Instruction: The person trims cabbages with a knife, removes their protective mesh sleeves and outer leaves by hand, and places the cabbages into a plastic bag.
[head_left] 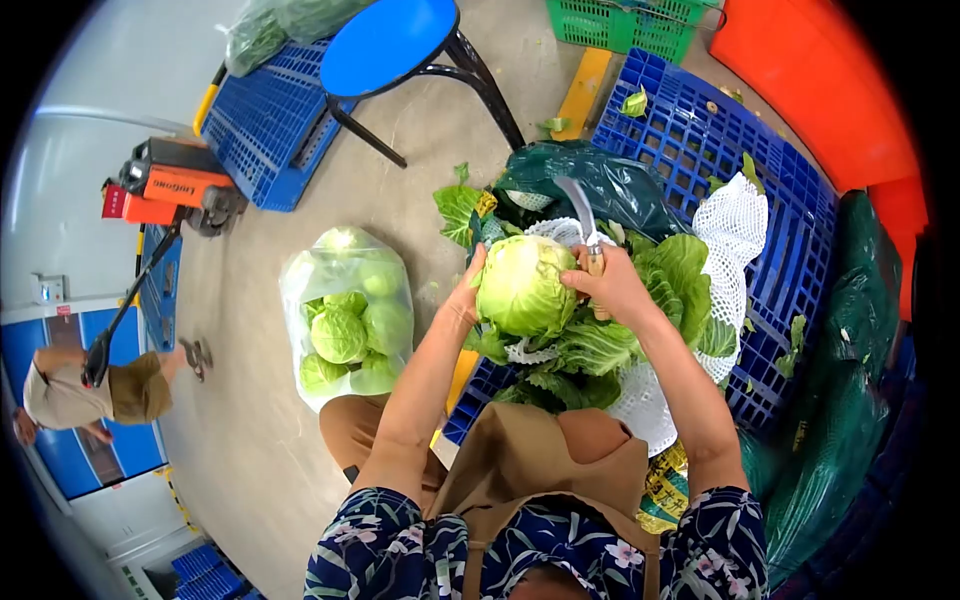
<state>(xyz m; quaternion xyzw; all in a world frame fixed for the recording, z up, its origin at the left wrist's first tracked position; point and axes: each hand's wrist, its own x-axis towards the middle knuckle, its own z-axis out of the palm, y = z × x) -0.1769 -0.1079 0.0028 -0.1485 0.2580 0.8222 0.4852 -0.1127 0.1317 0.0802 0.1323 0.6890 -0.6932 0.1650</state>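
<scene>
A pale green cabbage (525, 286) is held up in front of me, between my two hands. My left hand (468, 288) presses against its left side. My right hand (610, 282) grips the wooden handle of a curved knife (583, 215), its blade pointing up and away, while the thumb touches the cabbage's right side. Loose outer leaves (600, 342) lie beneath and to the right of the cabbage. White foam netting (730, 225) lies around the leaves. On the floor to the left, a clear plastic bag (300, 290) holds several trimmed cabbages (338, 335).
A blue pallet (790, 260) lies under the leaves, with dark green bags (850, 380) at its right. A blue stool (388, 45), a green crate (630, 28) and an orange pallet truck (175, 185) stand farther off. Another person (95, 390) is at the far left.
</scene>
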